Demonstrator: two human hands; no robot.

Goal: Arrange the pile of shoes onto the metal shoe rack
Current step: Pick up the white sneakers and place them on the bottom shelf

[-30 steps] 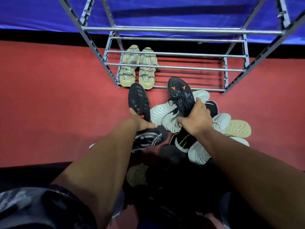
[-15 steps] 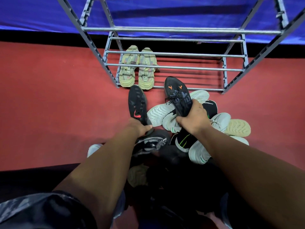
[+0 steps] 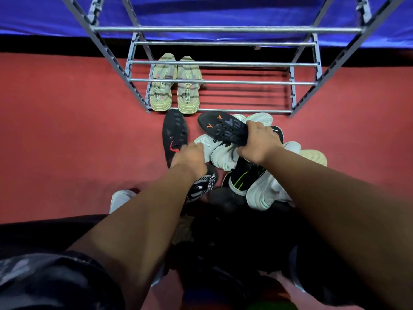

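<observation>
A grey metal shoe rack (image 3: 223, 81) stands ahead, with a tan pair of shoes (image 3: 174, 86) on the left of its lowest tier. My left hand (image 3: 190, 156) grips the heel of a black shoe with a red mark (image 3: 173, 133), toe pointing at the rack. My right hand (image 3: 257, 142) holds a black shoe with orange marks (image 3: 221, 128) by its heel, tilted leftward above the pile. The pile of shoes (image 3: 252, 182) lies on the red floor just in front of the rack, white and black ones mixed.
The red floor (image 3: 67, 142) spreads to the left and right of the pile. A blue cloth wall (image 3: 223, 12) hangs behind the rack. The rack's upper bars (image 3: 223, 30) cross above the lowest tier. One white shoe (image 3: 120, 198) lies near my left forearm.
Both hands have moved forward toward the rack with their black shoes. The left shoe's red mark has come into view, and the right shoe has swung its toe to the left.
</observation>
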